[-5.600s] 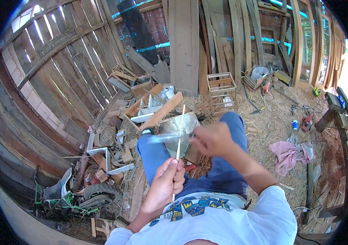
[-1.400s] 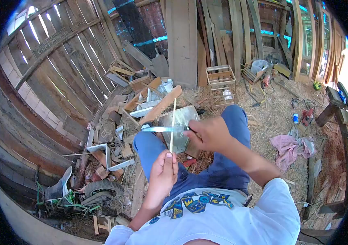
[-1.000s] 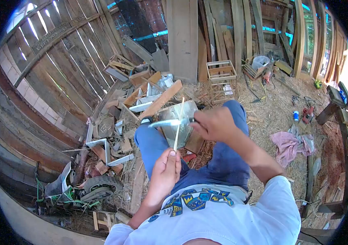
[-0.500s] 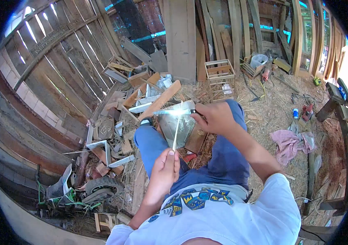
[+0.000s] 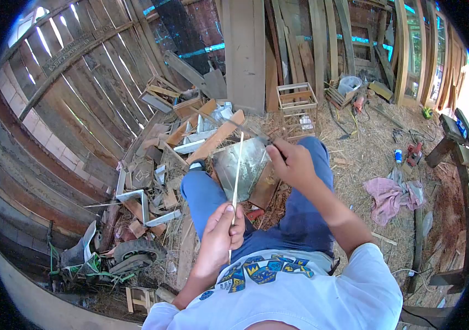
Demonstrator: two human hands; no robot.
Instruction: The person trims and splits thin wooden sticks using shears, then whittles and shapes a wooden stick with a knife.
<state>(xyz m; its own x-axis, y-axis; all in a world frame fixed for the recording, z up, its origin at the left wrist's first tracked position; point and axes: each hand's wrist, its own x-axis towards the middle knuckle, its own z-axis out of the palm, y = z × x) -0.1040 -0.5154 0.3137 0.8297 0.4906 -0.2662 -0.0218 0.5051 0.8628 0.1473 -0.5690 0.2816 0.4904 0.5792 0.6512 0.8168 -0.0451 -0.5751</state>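
Note:
My left hand point(image 5: 223, 228) is closed around the lower part of a thin, pale wooden strip point(image 5: 238, 170), which points up and away from me. My right hand point(image 5: 294, 164) grips the handle of a knife point(image 5: 248, 132). Its blade reaches out to the upper left, blurred and dark, close to the strip's tip; whether they touch I cannot tell. Behind the strip, between my knees, stands a grey, worn slab point(image 5: 250, 175) beside a brown wooden block point(image 5: 265, 187). Something red point(image 5: 255, 213) lies just below them.
Wood offcuts point(image 5: 207, 137) are heaped ahead on the left. A small wooden frame stand point(image 5: 297, 99) is beyond my right knee. On the right lie a pink cloth point(image 5: 383, 198), a blue can point(image 5: 398, 156) and a red power tool point(image 5: 414, 154). A tyre point(image 5: 138, 250) rests at lower left.
The knife has swung from lying across the strip with a bright glint to a slant towards the upper left. My right hand has shifted slightly right and down; the left keeps its hold.

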